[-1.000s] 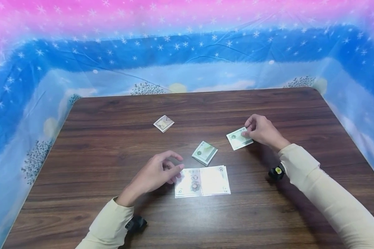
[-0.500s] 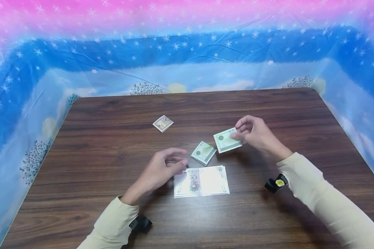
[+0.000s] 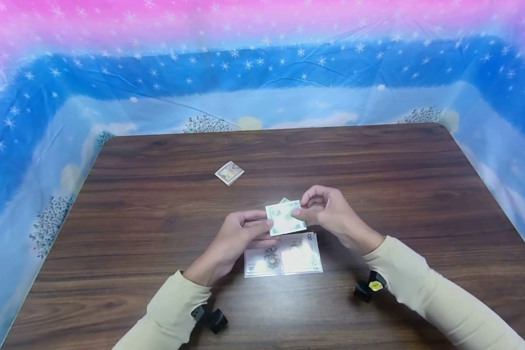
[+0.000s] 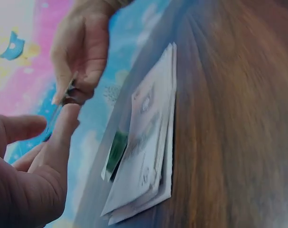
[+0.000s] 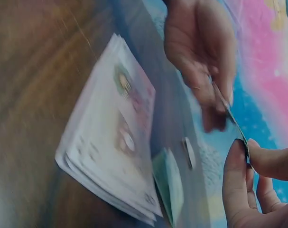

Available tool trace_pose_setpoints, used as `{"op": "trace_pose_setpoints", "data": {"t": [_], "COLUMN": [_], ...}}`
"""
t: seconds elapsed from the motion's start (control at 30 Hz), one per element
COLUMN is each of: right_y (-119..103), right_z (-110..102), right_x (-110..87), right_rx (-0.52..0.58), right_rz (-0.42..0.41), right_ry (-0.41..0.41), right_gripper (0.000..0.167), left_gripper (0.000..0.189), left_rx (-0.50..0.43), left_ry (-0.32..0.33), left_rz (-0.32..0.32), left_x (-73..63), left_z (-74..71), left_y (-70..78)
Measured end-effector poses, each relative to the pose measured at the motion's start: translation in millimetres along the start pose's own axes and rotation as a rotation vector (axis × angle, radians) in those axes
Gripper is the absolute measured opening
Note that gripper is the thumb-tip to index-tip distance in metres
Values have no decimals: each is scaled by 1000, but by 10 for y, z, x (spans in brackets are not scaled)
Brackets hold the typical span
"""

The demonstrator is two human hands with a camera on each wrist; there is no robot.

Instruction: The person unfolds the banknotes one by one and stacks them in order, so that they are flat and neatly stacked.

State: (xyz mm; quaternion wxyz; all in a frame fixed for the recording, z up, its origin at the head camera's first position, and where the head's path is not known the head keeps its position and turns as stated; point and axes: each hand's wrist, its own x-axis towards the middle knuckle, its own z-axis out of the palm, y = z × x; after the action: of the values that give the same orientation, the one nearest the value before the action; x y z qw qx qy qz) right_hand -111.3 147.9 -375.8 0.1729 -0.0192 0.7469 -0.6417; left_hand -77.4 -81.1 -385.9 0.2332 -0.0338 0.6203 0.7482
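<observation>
My right hand (image 3: pixel 334 216) pinches a folded green banknote (image 3: pixel 284 223) between thumb and fingers, in the middle of the head view. At the note's left edge, my left hand (image 3: pixel 229 243) has its thumb in front and fingers behind, pinching it. Below the raised note lies a stack of banknotes (image 3: pixel 299 262), flat on the table and shiny with glare. Another folded green banknote (image 5: pixel 170 185) rests beside the stack; in the head view the held note covers most of it.
A small folded brownish banknote (image 3: pixel 229 173) lies farther back on the dark wooden table (image 3: pixel 157 204). A pink and blue snowflake-patterned cloth (image 3: pixel 227 68) surrounds the table's back and sides. Each wrist wears a black camera.
The right hand has carried the folded green banknote leftward and nearer, over the other green one. The left hand has shifted slightly right and taken hold of the note's left edge.
</observation>
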Motion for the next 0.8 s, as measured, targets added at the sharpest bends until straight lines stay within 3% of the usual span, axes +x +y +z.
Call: {"op": "trace_pose_setpoints", "data": {"t": [0.2,0.43,0.8], "right_y": [62,56,49], "right_z": [110,130,240], "right_x": [-22,-88,-173], "right_rx": [31,-35,12], "right_rz": [22,38,41], "right_ry": [26,-12,-119], "right_gripper": [22,40,57], "left_gripper": [37,36,35], "left_rx": [-57,-57,71], "left_ry": [24,18,-51], "left_rz": [-9,-1,66], "left_x": [-13,-16,-40], "left_z": [2,8,0], "left_y": [33,42,32]}}
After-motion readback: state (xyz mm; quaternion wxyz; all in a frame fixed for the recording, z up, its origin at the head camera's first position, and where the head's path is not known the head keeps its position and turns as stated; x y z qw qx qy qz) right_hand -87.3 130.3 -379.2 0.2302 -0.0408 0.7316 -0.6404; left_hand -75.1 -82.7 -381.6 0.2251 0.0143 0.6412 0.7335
